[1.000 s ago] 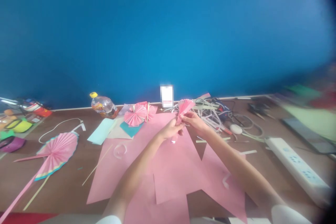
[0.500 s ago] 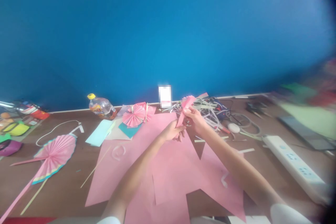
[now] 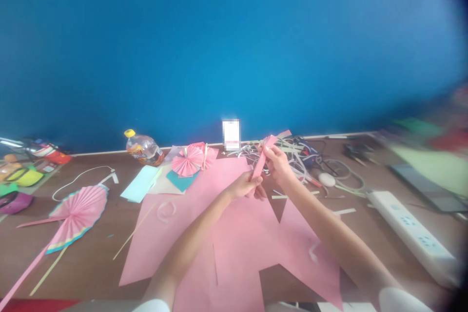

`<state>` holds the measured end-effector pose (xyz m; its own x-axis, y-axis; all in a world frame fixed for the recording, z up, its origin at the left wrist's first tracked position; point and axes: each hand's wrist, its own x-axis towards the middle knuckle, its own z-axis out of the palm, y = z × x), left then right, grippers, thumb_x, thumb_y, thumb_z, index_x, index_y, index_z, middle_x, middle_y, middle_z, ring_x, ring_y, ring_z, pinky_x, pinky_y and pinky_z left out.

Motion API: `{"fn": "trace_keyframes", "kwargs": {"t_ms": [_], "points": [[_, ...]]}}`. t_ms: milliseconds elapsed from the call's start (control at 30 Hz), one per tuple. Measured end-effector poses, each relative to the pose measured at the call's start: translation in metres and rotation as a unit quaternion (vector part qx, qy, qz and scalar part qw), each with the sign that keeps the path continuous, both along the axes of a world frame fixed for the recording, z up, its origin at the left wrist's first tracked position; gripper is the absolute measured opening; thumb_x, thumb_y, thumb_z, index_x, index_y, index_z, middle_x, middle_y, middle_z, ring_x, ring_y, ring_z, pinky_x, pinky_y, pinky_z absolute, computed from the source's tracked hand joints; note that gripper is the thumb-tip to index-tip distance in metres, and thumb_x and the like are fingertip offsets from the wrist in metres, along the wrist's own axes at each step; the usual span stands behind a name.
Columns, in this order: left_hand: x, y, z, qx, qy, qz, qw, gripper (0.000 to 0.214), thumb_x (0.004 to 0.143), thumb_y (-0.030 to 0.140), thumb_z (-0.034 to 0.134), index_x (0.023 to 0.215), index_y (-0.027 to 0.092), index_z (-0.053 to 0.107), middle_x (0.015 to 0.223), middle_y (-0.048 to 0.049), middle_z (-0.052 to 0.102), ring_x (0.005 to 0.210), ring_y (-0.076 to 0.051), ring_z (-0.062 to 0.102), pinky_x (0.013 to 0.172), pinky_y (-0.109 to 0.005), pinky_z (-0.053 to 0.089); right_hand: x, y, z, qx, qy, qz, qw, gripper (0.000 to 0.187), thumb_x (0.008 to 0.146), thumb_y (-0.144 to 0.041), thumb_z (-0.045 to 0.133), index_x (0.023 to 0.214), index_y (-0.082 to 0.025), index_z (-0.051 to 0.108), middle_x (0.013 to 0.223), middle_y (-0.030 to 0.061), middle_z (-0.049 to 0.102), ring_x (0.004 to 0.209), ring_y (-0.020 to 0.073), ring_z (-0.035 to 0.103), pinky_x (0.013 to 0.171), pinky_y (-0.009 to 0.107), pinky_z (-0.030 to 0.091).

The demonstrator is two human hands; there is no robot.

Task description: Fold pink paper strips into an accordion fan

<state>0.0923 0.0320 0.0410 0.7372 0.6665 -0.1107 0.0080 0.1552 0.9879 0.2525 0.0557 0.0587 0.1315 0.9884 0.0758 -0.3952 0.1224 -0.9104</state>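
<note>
Pinching the folded pink strip [image 3: 260, 163] just lower right of frame centre, low with left hand [image 3: 244, 185], high with right hand [image 3: 278, 160], apparently pressing it flat and probably needing even pressure along its length next.

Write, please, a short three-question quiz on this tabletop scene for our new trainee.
1. What do the person's bare left hand and bare right hand grip between them?
2. Which colour is the cap of the clear plastic bottle: A) blue, B) yellow or C) red?
3. True or false: in the picture, the pink pleated paper fan with a blue edge lies to the left of the large flat pink paper sheets.

Key: 1. A narrow folded pink paper strip. 2. B. 3. True.
</note>
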Motion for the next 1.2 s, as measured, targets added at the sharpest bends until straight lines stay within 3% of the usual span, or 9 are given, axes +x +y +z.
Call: {"fn": "trace_keyframes", "kwargs": {"t_ms": [100, 167, 267, 400, 500, 700, 800, 933, 1200], "points": [[0.002, -0.001, 0.002, -0.004, -0.036, 0.032, 0.999, 0.058, 0.084, 0.059, 0.055, 0.115, 0.010, 0.053, 0.083, -0.0139, 0.071, 0.079, -0.022, 0.070, 0.070, -0.031, 0.052, -0.006, -0.008, 0.002, -0.017, -0.013, 0.008, 1.000, 0.026, 0.073, -0.041, 0.073, 0.086, -0.023, 0.059, 0.085, 0.0013, 0.068, 0.069, 0.0133, 0.059, 0.058, 0.025, 0.047], [0.003, -0.001, 0.002, -0.022, -0.063, 0.053, 0.996, 0.056, 0.083, 0.057, 0.058, 0.113, 0.010, 0.055, 0.086, -0.0126, 0.070, 0.077, -0.022, 0.069, 0.074, -0.034, 0.052, -0.012, -0.014, 0.004, -0.031, -0.031, 0.031, 0.999, 0.030, 0.073, -0.044, 0.072, 0.087, -0.023, 0.057, 0.086, 0.0019, 0.069, 0.058, 0.0118, 0.055, 0.047, 0.024, 0.042], [0.006, 0.001, -0.003, -0.037, -0.094, 0.085, 0.991, 0.054, 0.082, 0.058, 0.059, 0.109, 0.011, 0.054, 0.079, -0.0075, 0.065, 0.065, -0.019, 0.066, 0.066, -0.033, 0.052, -0.018, -0.019, 0.007, -0.036, -0.035, 0.075, 0.996, 0.032, 0.074, -0.047, 0.070, 0.088, -0.023, 0.055, 0.091, 0.0024, 0.070, 0.049, 0.0080, 0.048, 0.040, 0.022, 0.033], [0.008, 0.004, -0.009, -0.030, -0.074, 0.098, 0.992, 0.050, 0.082, 0.057, 0.058, 0.106, 0.014, 0.052, 0.064, 0.0042, 0.048, 0.050, -0.012, 0.056, 0.051, -0.026, 0.047, -0.017, -0.018, 0.010, -0.020, -0.034, 0.084, 0.996, 0.038, 0.076, -0.048, 0.069, 0.102, -0.022, 0.058, 0.096, 0.0044, 0.070, 0.057, 0.0100, 0.055, 0.040, 0.020, 0.034], [0.007, 0.004, -0.011, -0.044, -0.065, 0.074, 0.994, 0.047, 0.084, 0.054, 0.058, 0.108, 0.015, 0.050, 0.064, 0.0067, 0.042, 0.052, -0.011, 0.056, 0.056, -0.030, 0.053, -0.012, -0.013, 0.010, -0.027, -0.023, 0.066, 0.997, 0.043, 0.078, -0.054, 0.066, 0.105, -0.021, 0.060, 0.092, 0.0052, 0.070, 0.062, 0.0135, 0.059, 0.039, 0.020, 0.035], [0.005, 0.000, -0.004, -0.033, -0.072, -0.004, 0.997, 0.048, 0.088, 0.043, 0.059, 0.126, 0.018, 0.043, 0.074, 0.0015, 0.054, 0.065, -0.016, 0.066, 0.072, -0.037, 0.055, -0.006, -0.008, 0.008, -0.016, 0.011, 0.019, 1.000, 0.027, 0.079, -0.045, 0.070, 0.089, -0.021, 0.066, 0.082, 0.0029, 0.071, 0.073, 0.0130, 0.065, 0.063, 0.022, 0.050], [0.002, 0.000, -0.003, -0.043, -0.071, -0.030, 0.996, 0.054, 0.087, 0.038, 0.062, 0.132, 0.018, 0.040, 0.092, -0.0094, 0.066, 0.076, -0.019, 0.068, 0.079, -0.040, 0.054, -0.005, -0.009, 0.010, -0.019, 0.017, 0.021, 0.999, 0.024, 0.079, -0.043, 0.070, 0.090, -0.022, 0.066, 0.083, 0.0022, 0.071, 0.071, 0.0127, 0.064, 0.063, 0.022, 0.049], [-0.001, 0.001, -0.007, -0.063, -0.078, -0.056, 0.993, 0.066, 0.081, 0.029, 0.070, 0.138, 0.021, 0.037, 0.110, -0.0158, 0.066, 0.096, -0.023, 0.068, 0.092, -0.043, 0.049, -0.006, -0.009, 0.009, -0.031, 0.013, 0.016, 0.999, 0.025, 0.079, -0.045, 0.070, 0.089, -0.022, 0.066, 0.082, 0.0023, 0.071, 0.069, 0.0138, 0.063, 0.060, 0.024, 0.049], [-0.007, 0.002, -0.010, -0.066, -0.031, -0.084, 0.994, 0.055, 0.082, 0.033, 0.068, 0.130, 0.018, 0.047, 0.109, -0.0183, 0.068, 0.095, -0.022, 0.068, 0.087, -0.039, 0.051, -0.006, -0.004, 0.004, -0.004, 0.009, -0.013, 1.000, 0.027, 0.079, -0.045, 0.070, 0.091, -0.021, 0.066, 0.082, 0.0033, 0.071, 0.075, 0.0152, 0.064, 0.068, 0.026, 0.051]]}}
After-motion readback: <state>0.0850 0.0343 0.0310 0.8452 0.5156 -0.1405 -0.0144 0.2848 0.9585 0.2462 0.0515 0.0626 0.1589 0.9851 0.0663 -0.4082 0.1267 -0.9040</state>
